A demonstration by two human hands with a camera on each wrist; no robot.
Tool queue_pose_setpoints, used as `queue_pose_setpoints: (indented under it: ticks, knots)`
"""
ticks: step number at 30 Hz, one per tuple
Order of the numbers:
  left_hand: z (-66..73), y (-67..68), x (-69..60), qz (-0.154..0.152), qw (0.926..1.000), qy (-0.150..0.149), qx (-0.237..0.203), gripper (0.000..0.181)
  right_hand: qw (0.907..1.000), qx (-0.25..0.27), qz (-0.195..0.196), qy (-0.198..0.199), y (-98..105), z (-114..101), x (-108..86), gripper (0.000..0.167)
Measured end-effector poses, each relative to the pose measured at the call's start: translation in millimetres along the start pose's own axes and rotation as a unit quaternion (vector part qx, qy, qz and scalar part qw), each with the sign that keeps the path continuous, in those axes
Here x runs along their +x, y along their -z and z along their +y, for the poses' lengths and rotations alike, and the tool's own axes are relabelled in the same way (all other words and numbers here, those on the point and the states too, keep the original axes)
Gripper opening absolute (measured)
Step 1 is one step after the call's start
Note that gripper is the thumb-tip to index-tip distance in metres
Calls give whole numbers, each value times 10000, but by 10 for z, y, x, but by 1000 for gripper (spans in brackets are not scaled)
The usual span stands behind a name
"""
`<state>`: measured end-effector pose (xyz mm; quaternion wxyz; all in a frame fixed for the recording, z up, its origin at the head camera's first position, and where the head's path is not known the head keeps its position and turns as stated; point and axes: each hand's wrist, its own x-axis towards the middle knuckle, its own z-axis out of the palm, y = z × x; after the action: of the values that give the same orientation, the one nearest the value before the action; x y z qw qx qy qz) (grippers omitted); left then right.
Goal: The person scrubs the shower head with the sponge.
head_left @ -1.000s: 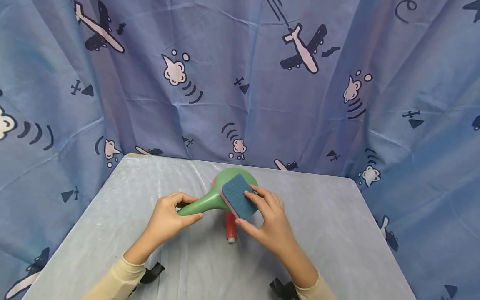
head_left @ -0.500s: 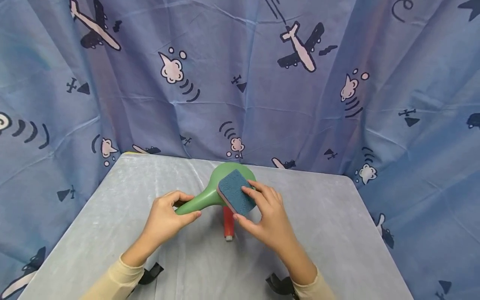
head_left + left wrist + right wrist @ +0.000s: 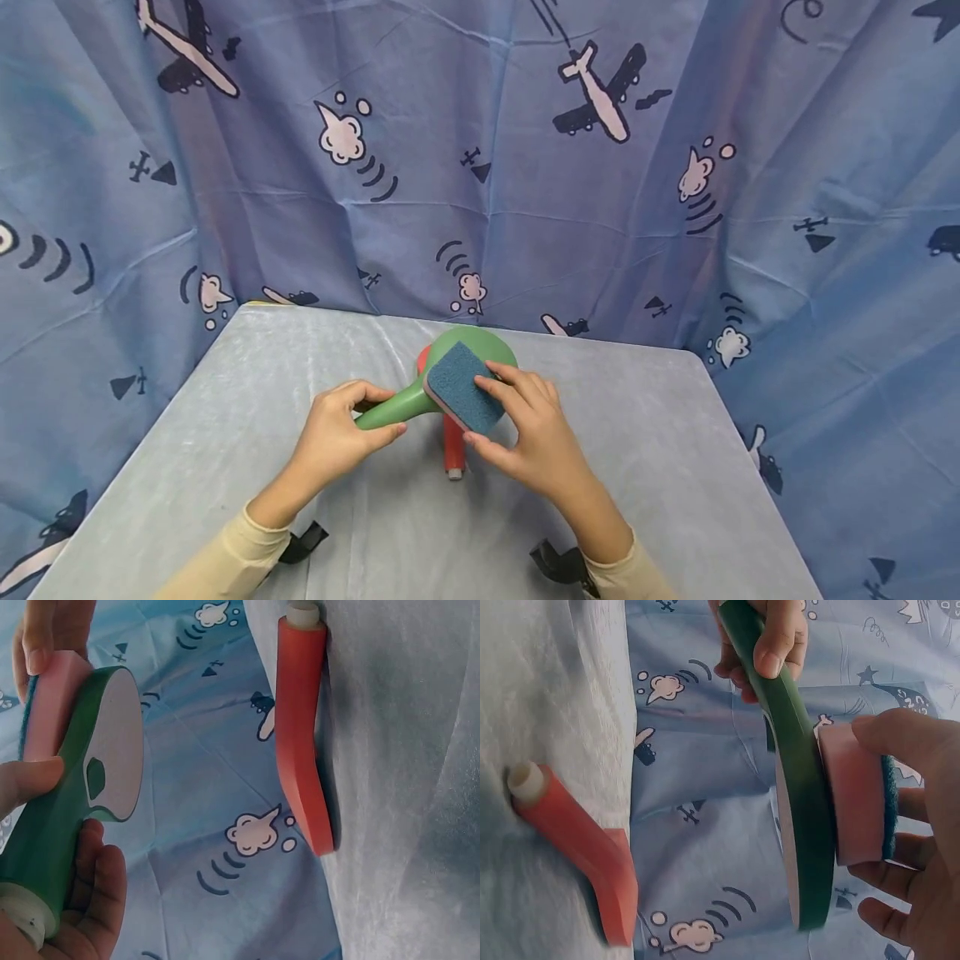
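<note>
Holding the green paddle (image 3: 403,405) by its handle, the left grip (image 3: 337,425) (each grip here is a bare hand) is closed around the shaft, thumb on one side and curled fingers on the other. The paddle's round head is raised above the tabletop (image 3: 637,467); in the left wrist view its white face shows, with a green patch near the handle. The right grip (image 3: 534,423) pinches a two-layer sponge (image 3: 461,387), thumb at the near edge, fingertips at the opposite edge and on the blue layer. The sponge is positioned at a slant over the paddle's round head, pink layer facing the paddle, blue layer facing outward. Contact across the full pink face cannot be confirmed. A red paddle (image 3: 453,446) lies on the tabletop below the raised items, the pale-capped end of its handle directed toward the person, its head mostly hidden in the head view. A black strap (image 3: 303,543) is visible beside each cream sleeve (image 3: 236,550). Behind hangs a blue curtain (image 3: 420,125) printed with aeroplanes.
</note>
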<state>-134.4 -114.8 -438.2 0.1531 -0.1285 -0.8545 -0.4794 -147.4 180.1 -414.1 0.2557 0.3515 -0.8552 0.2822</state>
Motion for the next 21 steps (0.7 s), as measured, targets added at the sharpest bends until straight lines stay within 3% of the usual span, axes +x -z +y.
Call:
queue_pose_setpoints:
  ticks: [8, 16, 21]
  knots:
    - [3, 54, -10, 79, 9993, -351, 33, 38, 9972, -148, 450, -585, 40, 144, -26, 66]
    - [-34, 50, 4, 100, 9990, -424, 91, 38, 9995, -125, 295, -16, -93, 46, -40, 65]
    - [-41, 57, 19, 142, 9983, -564, 12, 40, 9950, -91, 511, -853, -57, 197, -27, 65]
